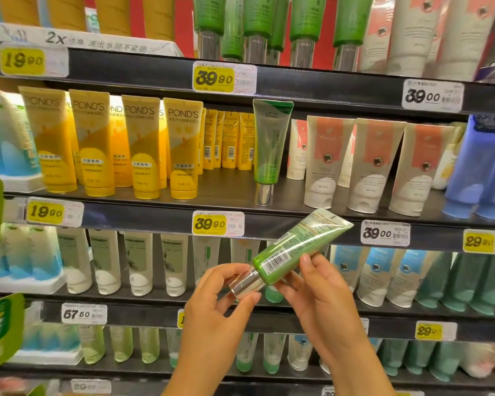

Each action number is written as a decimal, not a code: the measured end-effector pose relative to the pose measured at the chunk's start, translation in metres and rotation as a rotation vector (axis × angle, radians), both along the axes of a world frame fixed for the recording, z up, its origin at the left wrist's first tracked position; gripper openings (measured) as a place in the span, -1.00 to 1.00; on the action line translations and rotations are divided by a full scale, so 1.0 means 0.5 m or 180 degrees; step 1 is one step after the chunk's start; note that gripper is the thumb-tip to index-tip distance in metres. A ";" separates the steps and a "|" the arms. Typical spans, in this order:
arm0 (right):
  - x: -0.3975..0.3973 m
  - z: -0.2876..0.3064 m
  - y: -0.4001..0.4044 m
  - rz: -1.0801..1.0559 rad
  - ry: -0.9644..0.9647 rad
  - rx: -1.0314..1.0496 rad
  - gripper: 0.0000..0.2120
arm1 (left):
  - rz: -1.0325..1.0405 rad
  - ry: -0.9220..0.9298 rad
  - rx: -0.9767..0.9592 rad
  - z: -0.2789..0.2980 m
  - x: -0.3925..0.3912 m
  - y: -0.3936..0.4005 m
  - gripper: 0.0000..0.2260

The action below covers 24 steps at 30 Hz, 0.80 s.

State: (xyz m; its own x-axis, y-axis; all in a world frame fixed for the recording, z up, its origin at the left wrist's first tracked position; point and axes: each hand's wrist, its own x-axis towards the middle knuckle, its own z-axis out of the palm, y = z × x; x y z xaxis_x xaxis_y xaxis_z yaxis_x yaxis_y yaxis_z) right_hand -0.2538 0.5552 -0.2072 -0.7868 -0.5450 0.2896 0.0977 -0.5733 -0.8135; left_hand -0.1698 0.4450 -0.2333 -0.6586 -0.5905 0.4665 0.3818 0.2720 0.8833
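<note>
Tube (293,247), green, silver-capped, perhaps shrink-wrapped

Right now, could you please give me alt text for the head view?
A left hand pinches the silver cap of a green tube while the right hand grips its body, before stocked shop shelves. A matching tube stands upright on them.

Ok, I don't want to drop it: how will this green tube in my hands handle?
Probably slippery: the green tube has a glossy, shining skin. Its flat crimped end likely stops it rolling far. Stood on its narrow silver cap, it may tip easily.
</note>
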 end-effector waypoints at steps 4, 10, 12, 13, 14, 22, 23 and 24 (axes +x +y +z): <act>0.006 0.011 -0.010 -0.0117 0.0174 0.0074 -0.66 | -0.0171 0.0018 0.0519 0.003 -0.002 -0.006 -0.70; 0.007 0.040 -0.034 -0.0142 0.0504 0.0194 -0.61 | -0.0791 0.0288 0.1643 0.015 -0.001 -0.020 -0.77; 0.006 0.050 -0.044 -0.0093 0.0640 0.0264 -0.61 | -0.1036 0.0358 0.2031 0.019 0.001 -0.027 -0.79; 0.006 0.054 -0.050 -0.0064 0.0703 0.0294 -0.59 | -0.1140 0.0395 0.2233 0.020 0.002 -0.030 -0.80; 0.007 0.058 -0.055 -0.0029 0.0763 0.0332 -0.57 | -0.1234 0.0439 0.2430 0.022 0.004 -0.032 -0.79; 0.001 0.091 -0.101 -0.0074 0.0912 0.0504 -0.67 | -0.1237 0.0298 0.2263 0.043 0.007 -0.048 -0.67; -0.001 0.095 -0.107 -0.0091 0.0930 0.0500 -0.67 | -0.1157 0.0222 0.2077 0.050 0.005 -0.051 -0.66; -0.004 0.100 -0.111 -0.0119 0.0961 0.0498 -0.66 | -0.1051 0.0107 0.1832 0.057 0.003 -0.056 -0.68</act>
